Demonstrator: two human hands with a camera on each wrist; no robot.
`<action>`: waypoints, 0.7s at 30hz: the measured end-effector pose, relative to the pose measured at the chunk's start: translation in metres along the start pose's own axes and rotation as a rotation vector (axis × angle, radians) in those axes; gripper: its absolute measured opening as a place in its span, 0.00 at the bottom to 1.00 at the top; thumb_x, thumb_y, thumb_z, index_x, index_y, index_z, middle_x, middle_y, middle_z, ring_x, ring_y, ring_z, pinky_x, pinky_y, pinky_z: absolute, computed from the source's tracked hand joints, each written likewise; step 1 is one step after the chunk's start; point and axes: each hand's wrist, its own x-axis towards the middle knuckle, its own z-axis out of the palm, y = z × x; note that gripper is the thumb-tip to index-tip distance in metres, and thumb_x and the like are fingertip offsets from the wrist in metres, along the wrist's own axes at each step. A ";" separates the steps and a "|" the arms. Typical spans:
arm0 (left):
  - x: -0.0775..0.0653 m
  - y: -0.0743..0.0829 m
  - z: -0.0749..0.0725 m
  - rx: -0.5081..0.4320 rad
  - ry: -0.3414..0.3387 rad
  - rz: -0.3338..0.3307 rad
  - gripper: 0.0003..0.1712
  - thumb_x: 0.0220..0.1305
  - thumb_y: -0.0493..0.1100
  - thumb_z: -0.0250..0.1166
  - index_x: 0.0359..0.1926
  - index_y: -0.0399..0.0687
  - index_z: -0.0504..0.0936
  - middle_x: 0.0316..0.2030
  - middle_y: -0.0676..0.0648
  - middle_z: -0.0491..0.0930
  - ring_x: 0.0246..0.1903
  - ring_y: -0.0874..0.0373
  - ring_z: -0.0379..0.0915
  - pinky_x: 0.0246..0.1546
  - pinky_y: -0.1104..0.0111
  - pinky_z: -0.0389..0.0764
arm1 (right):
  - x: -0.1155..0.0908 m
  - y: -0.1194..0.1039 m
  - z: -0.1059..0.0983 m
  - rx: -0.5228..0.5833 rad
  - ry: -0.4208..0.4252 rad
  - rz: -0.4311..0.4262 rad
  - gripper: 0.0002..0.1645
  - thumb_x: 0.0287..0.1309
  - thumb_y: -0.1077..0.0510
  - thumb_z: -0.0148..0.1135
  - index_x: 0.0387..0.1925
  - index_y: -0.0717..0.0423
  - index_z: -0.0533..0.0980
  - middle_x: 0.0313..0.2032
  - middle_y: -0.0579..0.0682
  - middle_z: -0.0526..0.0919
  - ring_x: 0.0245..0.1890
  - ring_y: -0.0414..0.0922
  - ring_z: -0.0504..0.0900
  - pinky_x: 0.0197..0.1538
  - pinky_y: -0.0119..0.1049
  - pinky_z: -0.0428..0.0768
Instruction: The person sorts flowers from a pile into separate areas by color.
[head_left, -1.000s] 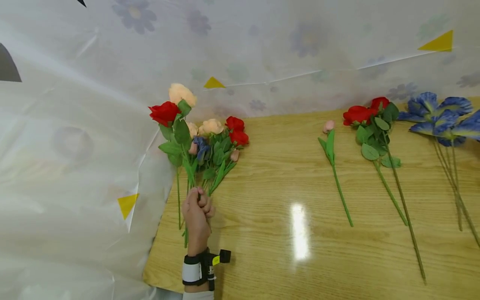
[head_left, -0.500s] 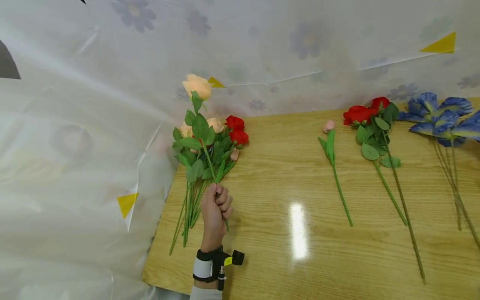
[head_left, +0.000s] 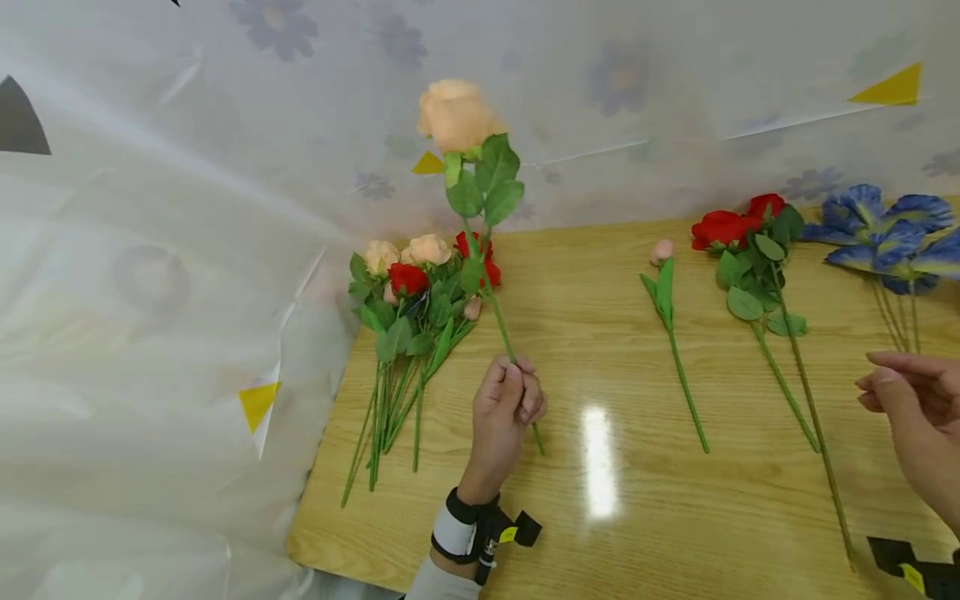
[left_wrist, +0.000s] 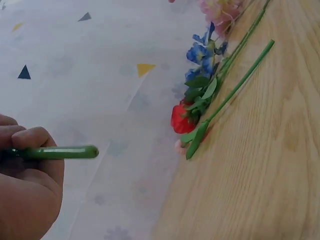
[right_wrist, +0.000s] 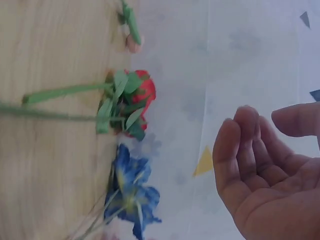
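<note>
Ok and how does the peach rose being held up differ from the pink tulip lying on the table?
The peach rose is held raised in the left hand, while the pink tulip lies on the table. The rose's bloom looks large and full; the tulip's is small and bud-like. The rose's leaves are broad and oval, the tulip's long and narrow. Both have green stems.

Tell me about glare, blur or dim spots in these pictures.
Head view: bright glare on the wooden table; left wrist view: the left grip looks darker than the pale sheet; right wrist view: a hazy cast, with the blue flowers soft-edged.
</note>
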 end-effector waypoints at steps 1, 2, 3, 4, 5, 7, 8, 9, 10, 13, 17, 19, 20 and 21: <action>0.000 0.000 0.003 0.020 -0.015 -0.002 0.15 0.80 0.37 0.32 0.48 0.44 0.68 0.24 0.53 0.65 0.20 0.61 0.57 0.25 0.72 0.63 | -0.001 -0.003 0.002 0.017 -0.035 -0.019 0.19 0.70 0.68 0.48 0.51 0.42 0.75 0.33 0.25 0.74 0.29 0.21 0.72 0.40 0.11 0.67; 0.000 0.000 0.005 0.038 -0.029 -0.003 0.15 0.80 0.37 0.33 0.49 0.40 0.68 0.25 0.52 0.68 0.22 0.61 0.61 0.27 0.73 0.66 | -0.002 -0.007 0.005 0.022 -0.074 -0.011 0.19 0.71 0.68 0.48 0.50 0.42 0.75 0.33 0.26 0.74 0.30 0.22 0.73 0.40 0.11 0.68; 0.000 0.001 0.007 0.056 -0.036 -0.008 0.14 0.80 0.36 0.35 0.49 0.37 0.68 0.27 0.52 0.70 0.25 0.62 0.64 0.30 0.73 0.69 | -0.003 -0.011 0.008 0.015 -0.113 -0.002 0.17 0.71 0.66 0.48 0.51 0.43 0.74 0.34 0.27 0.75 0.30 0.22 0.73 0.39 0.11 0.69; 0.000 0.001 0.008 0.073 -0.044 -0.009 0.14 0.79 0.36 0.36 0.49 0.34 0.68 0.29 0.51 0.72 0.27 0.62 0.67 0.32 0.73 0.72 | -0.005 -0.015 0.011 0.017 -0.156 -0.001 0.15 0.72 0.66 0.48 0.52 0.47 0.75 0.34 0.29 0.75 0.31 0.23 0.74 0.38 0.12 0.70; 0.000 0.001 0.010 0.085 -0.051 -0.012 0.14 0.79 0.36 0.37 0.49 0.30 0.67 0.30 0.49 0.73 0.29 0.62 0.69 0.34 0.72 0.74 | -0.007 -0.020 0.015 0.017 -0.200 0.002 0.14 0.72 0.65 0.49 0.53 0.50 0.75 0.35 0.32 0.76 0.31 0.24 0.76 0.37 0.13 0.71; 0.001 0.002 0.013 0.115 -0.067 -0.012 0.14 0.79 0.35 0.38 0.49 0.25 0.65 0.30 0.44 0.74 0.32 0.60 0.72 0.38 0.71 0.76 | -0.011 -0.030 0.025 0.024 -0.294 0.012 0.13 0.72 0.62 0.50 0.54 0.55 0.74 0.36 0.36 0.79 0.33 0.27 0.78 0.36 0.16 0.74; 0.001 0.001 0.014 0.133 -0.073 -0.014 0.14 0.79 0.35 0.39 0.49 0.24 0.65 0.30 0.42 0.74 0.32 0.59 0.73 0.40 0.70 0.77 | -0.013 -0.034 0.031 0.049 -0.346 0.012 0.13 0.72 0.62 0.50 0.54 0.55 0.74 0.37 0.40 0.80 0.33 0.30 0.80 0.36 0.18 0.76; 0.001 0.001 0.016 0.153 -0.078 -0.019 0.14 0.78 0.34 0.39 0.49 0.24 0.65 0.30 0.40 0.74 0.33 0.57 0.74 0.42 0.68 0.77 | -0.016 -0.039 0.037 0.086 -0.400 0.009 0.13 0.72 0.62 0.50 0.54 0.57 0.74 0.37 0.42 0.81 0.34 0.33 0.82 0.37 0.20 0.77; 0.001 0.000 0.018 0.172 -0.084 -0.023 0.13 0.78 0.34 0.40 0.48 0.24 0.66 0.30 0.39 0.75 0.34 0.56 0.74 0.43 0.67 0.77 | -0.019 -0.043 0.045 0.138 -0.451 -0.006 0.13 0.72 0.62 0.49 0.54 0.59 0.74 0.38 0.45 0.82 0.36 0.36 0.82 0.37 0.23 0.78; 0.001 0.000 0.025 0.223 -0.102 -0.047 0.11 0.78 0.33 0.42 0.48 0.27 0.68 0.30 0.36 0.76 0.35 0.50 0.75 0.46 0.65 0.77 | -0.031 -0.057 0.067 0.290 -0.603 -0.009 0.14 0.74 0.62 0.46 0.53 0.59 0.74 0.41 0.50 0.82 0.40 0.43 0.83 0.41 0.29 0.81; 0.002 0.003 0.037 0.259 -0.133 -0.064 0.10 0.77 0.32 0.43 0.46 0.28 0.69 0.32 0.31 0.77 0.38 0.43 0.76 0.49 0.60 0.78 | -0.045 -0.072 0.092 0.450 -0.777 -0.003 0.17 0.76 0.62 0.41 0.57 0.60 0.72 0.45 0.53 0.81 0.44 0.46 0.82 0.45 0.34 0.81; 0.002 0.008 0.044 0.278 -0.139 -0.067 0.09 0.76 0.31 0.44 0.45 0.28 0.69 0.34 0.29 0.77 0.39 0.41 0.76 0.50 0.58 0.77 | -0.050 -0.078 0.101 0.525 -0.849 0.009 0.19 0.77 0.62 0.38 0.60 0.62 0.70 0.49 0.56 0.80 0.47 0.46 0.81 0.48 0.35 0.80; 0.002 0.010 0.046 0.294 -0.139 -0.068 0.09 0.76 0.31 0.44 0.45 0.28 0.70 0.36 0.29 0.77 0.41 0.42 0.76 0.51 0.58 0.77 | -0.052 -0.081 0.104 0.550 -0.875 0.017 0.20 0.77 0.62 0.38 0.61 0.62 0.69 0.51 0.57 0.79 0.49 0.45 0.80 0.49 0.36 0.80; 0.002 0.012 0.049 0.312 -0.137 -0.067 0.09 0.76 0.31 0.45 0.45 0.28 0.70 0.37 0.29 0.76 0.42 0.42 0.76 0.51 0.58 0.77 | -0.054 -0.084 0.107 0.574 -0.895 0.025 0.20 0.77 0.62 0.38 0.63 0.63 0.68 0.53 0.58 0.78 0.50 0.44 0.80 0.50 0.36 0.80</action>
